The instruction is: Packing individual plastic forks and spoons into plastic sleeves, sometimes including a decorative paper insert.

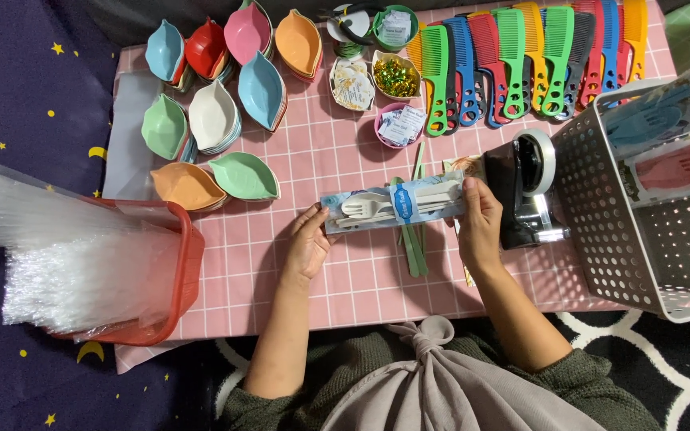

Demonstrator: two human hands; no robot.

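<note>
Red basket (189,263) of clear bags (65,263) sitting far left. Left hand (309,243) and right hand (479,223) are each pinching an end of a clear-wrapped cutlery pack (393,203), holding it level over the pink checked cloth (345,279). Black tape dispenser (525,191) and white perforated crate (640,215) sitting right.

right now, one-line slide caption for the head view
Left hand and right hand hold a clear-bagged white cutlery set over a pink checked tablecloth.
</note>
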